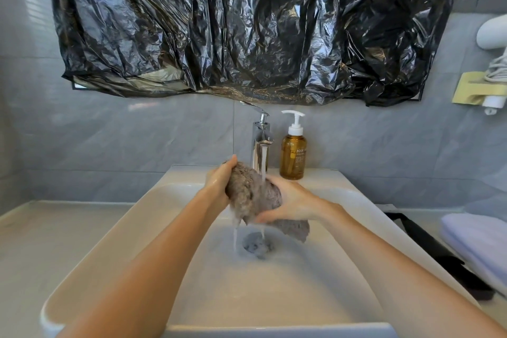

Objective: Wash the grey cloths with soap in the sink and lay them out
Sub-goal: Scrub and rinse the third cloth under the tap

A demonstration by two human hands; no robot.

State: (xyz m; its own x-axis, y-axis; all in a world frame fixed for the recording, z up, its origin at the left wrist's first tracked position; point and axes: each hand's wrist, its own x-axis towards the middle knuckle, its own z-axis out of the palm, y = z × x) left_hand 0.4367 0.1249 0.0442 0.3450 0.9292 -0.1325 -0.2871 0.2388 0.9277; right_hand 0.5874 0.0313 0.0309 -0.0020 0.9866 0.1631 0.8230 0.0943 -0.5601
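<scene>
Both hands, left hand and right hand, clamp the wet grey cloth under the running tap, above the sink drain. The soap bottle stands at one o'clock. Squeezing hard could, I judge, splash water over the rim.

**Grey tiles, black plastic, side light**

Crinkled black plastic sheeting is hanging on the grey tiled wall high above the left hand and right hand, catching glints. Striped daylight is falling far up-left of the left hand. A pale countertop is stretching leftward beside it. Right of the right hand a folded lilac towel is lying; above it, a white corded appliance is sitting in a wall holder.
</scene>
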